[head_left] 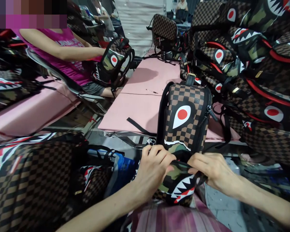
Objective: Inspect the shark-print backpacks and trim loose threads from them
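Note:
A brown-and-black checkered backpack (189,100) leans upright against the near edge of the pink table, its base toward my lap. It bears a white eye with a red centre, and its lower part is camouflage with a shark-tooth print. My left hand (157,164) grips the left of the camouflage pocket edge, fingers curled over it. On the other side, my right hand (210,167) pinches the same pocket's edge near the side. Between them the pocket's opening shows dark; what lies inside is hidden.
Matching backpacks (261,64) are heaped along the right. More checkered bags (38,174) lie at lower left by a blue bag (123,170). A thin pen-like tool (151,91) rests on the pink table (135,106). Across it, a seated person (65,54) handles another backpack (113,61).

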### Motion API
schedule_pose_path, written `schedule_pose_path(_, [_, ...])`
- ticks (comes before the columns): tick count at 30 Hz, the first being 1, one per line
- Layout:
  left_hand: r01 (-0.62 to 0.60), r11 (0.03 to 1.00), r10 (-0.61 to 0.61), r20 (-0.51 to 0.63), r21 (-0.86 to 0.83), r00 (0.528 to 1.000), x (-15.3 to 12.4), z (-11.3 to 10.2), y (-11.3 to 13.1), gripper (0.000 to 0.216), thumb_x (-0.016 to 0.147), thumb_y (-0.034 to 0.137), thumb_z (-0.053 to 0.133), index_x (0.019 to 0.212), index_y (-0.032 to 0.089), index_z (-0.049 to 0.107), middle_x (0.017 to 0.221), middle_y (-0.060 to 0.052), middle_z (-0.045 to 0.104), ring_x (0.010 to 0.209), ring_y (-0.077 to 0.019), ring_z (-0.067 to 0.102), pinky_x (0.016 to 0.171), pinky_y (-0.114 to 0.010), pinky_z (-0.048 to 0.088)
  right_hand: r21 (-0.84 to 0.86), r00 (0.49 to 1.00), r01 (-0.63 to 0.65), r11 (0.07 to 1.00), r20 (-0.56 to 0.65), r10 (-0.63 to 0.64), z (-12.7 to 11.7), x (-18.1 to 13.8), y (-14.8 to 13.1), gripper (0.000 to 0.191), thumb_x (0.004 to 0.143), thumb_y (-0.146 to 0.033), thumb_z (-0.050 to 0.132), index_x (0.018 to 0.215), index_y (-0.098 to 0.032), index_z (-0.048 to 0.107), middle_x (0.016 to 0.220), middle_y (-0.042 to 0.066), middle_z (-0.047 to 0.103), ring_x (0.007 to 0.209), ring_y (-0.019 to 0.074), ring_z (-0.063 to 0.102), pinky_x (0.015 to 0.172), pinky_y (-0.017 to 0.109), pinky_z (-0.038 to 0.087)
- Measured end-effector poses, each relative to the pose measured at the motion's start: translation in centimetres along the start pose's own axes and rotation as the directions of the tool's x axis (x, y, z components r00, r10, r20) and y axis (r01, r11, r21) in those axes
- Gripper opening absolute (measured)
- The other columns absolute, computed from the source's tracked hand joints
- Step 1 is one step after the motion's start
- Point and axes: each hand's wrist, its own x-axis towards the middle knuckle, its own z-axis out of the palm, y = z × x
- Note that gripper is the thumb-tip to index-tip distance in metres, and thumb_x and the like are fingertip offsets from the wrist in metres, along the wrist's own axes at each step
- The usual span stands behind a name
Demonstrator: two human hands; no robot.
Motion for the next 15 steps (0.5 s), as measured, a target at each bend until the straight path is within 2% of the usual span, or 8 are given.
schedule_pose_path(3, [0.017, 1.000, -0.018, -0.106, -0.010, 0.994, -1.3, 1.0, 0.3, 0.014, 0.081, 0.016, 0.059, 0.094, 0.018, 0.053, 0.082, -0.002, 0.062, 0.079, -0.0180, 0.049, 0.070, -0.033, 0.035, -0.194, 0.995, 0.052, 0.980, -0.070, -0.067, 0.8, -0.5, -0.2, 0.026, 0.089, -0.009, 0.033, 0.091, -0.017, 0.057, 0.079, 0.003, 0.056, 0.054, 0.0107, 0.041, 0.049, 0.024, 0.027])
schedule_pose_path(5, [-0.049, 0.998, 0.042, -0.156, -0.044, 0.987, -2.2, 1.9, 0.2, 0.009, 0.084, 0.010, 0.050, 0.089, 0.016, 0.052, 0.080, -0.003, 0.062, 0.070, -0.0153, 0.047, 0.063, -0.029, 0.036, -0.286, 0.981, 0.107, 0.952, -0.125, -0.148, 1.7, -0.8, -0.3, 0.027, 0.090, -0.009, 0.032, 0.093, -0.015, 0.058, 0.081, 0.004, 0.058, 0.056, 0.0111, 0.042, 0.050, 0.024, 0.029])
schedule_pose_path(7, [-0.129, 0.990, 0.111, -0.240, -0.063, 0.965, -3.1, 3.0, -0.2, 0.013, 0.084, 0.006, 0.046, 0.083, 0.017, 0.053, 0.078, -0.002, 0.063, 0.065, -0.0134, 0.044, 0.059, -0.027, 0.035, -0.339, 0.956, 0.184, 0.923, -0.158, -0.249, 2.7, -1.0, -0.2, 0.027, 0.090, -0.008, 0.033, 0.093, -0.013, 0.059, 0.082, 0.006, 0.059, 0.057, 0.0110, 0.043, 0.051, 0.024, 0.030])
schedule_pose_path(11, [-0.241, 0.968, 0.195, -0.389, -0.072, 0.900, -4.4, 4.9, -1.1, 0.013, 0.086, 0.010, 0.047, 0.080, 0.016, 0.056, 0.076, -0.002, 0.065, 0.063, -0.0126, 0.043, 0.055, -0.025, 0.037, -0.375, 0.933, 0.274, 0.886, -0.121, -0.339, 3.9, -1.2, -0.1, 0.024, 0.087, -0.007, 0.037, 0.090, -0.013, 0.060, 0.085, 0.006, 0.061, 0.056, 0.0114, 0.044, 0.050, 0.025, 0.030])
schedule_pose_path(15, [-0.294, 0.949, 0.224, -0.415, -0.113, 0.882, -4.9, 5.1, -1.4, 0.014, 0.087, 0.012, 0.046, 0.083, 0.014, 0.059, 0.075, -0.003, 0.065, 0.065, -0.0124, 0.048, 0.056, -0.024, 0.042, -0.334, 0.933, 0.315, 0.888, -0.061, -0.354, 3.9, -1.1, -0.1, 0.023, 0.088, -0.008, 0.038, 0.090, -0.014, 0.060, 0.083, 0.005, 0.061, 0.052, 0.0110, 0.040, 0.048, 0.025, 0.029])
